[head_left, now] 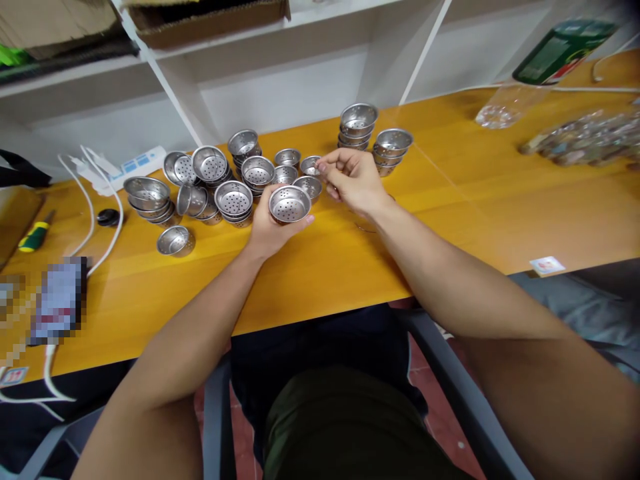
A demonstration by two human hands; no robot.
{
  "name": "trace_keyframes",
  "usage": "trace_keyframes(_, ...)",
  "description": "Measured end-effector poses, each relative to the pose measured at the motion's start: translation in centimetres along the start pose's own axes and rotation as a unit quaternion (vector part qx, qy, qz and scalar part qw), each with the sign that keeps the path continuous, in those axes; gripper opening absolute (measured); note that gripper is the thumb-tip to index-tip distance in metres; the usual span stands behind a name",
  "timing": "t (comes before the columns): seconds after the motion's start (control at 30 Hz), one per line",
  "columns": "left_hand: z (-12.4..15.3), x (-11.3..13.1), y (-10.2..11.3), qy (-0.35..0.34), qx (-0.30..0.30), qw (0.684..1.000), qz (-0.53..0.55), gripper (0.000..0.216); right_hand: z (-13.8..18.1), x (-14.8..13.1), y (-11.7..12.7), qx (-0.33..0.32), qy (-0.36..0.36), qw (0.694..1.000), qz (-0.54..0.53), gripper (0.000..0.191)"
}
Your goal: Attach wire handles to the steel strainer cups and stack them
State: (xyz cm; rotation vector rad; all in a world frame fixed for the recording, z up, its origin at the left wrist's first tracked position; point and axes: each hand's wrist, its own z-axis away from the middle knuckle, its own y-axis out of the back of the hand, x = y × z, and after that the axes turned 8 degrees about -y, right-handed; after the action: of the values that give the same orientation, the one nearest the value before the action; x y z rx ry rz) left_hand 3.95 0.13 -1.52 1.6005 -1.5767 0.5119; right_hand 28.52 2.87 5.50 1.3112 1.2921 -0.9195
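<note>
My left hand (270, 223) is closed around a small perforated metal strainer cup (290, 204), its opening tilted toward me. To its right, my right hand (353, 179) is raised with thumb and forefinger pinched together; anything between them is too small to make out. Its fingertips overlap the rim of a small metal cup (310, 166) behind, and I cannot tell if they touch it. A thin wire loop (367, 231) shows beneath the right wrist. Several stacks of perforated cups (234, 199) stand left of my hands, and a single cup (175, 241) sits in front of them.
Two more cup stacks (359, 120) (393, 143) rise behind my right hand. Left are a power strip (143, 165) with white cables, a black round object (108, 217) and a screwdriver (36, 235). A plastic bottle (545, 70) and a clear bag (590, 139) lie right. White shelving (295, 73) borders the table.
</note>
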Motion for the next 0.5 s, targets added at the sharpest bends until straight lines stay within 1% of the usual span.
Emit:
trace_keyframes(0.13, 0.2, -0.3, -0.1, 0.021, -0.002, 1.000, 0.000, 0.104, 1.5, -1.4, -0.4, -0.010, 0.016, 0.998, 0.058, 0.057)
trace_keyframes(0.23, 0.3, -0.8, -0.3, 0.013, -0.003, 1.000, 0.010, 0.105, 2.5, -1.6, -1.0, -0.050, 0.045, 0.993, 0.098, 0.047)
trace_keyframes(0.33, 0.4, -1.1, -0.7, -0.012, -0.007, 0.999, 0.029, 0.107, 2.5, -0.7, -1.5, -0.070, 0.084, 0.988, 0.114, 0.035)
trace_keyframes(0.43, 0.4, -1.3, -1.0, -0.024, -0.002, 0.999, 0.034, 0.108, 1.9, 0.5, -1.8, -0.062, 0.124, 0.985, 0.105, 0.023)
trace_keyframes(0.5, 0.4, -1.4, -1.1, -0.027, 0.007, 0.999, 0.033, 0.109, 1.6, 1.1, -1.8, -0.056, 0.136, 0.984, 0.103, 0.015)
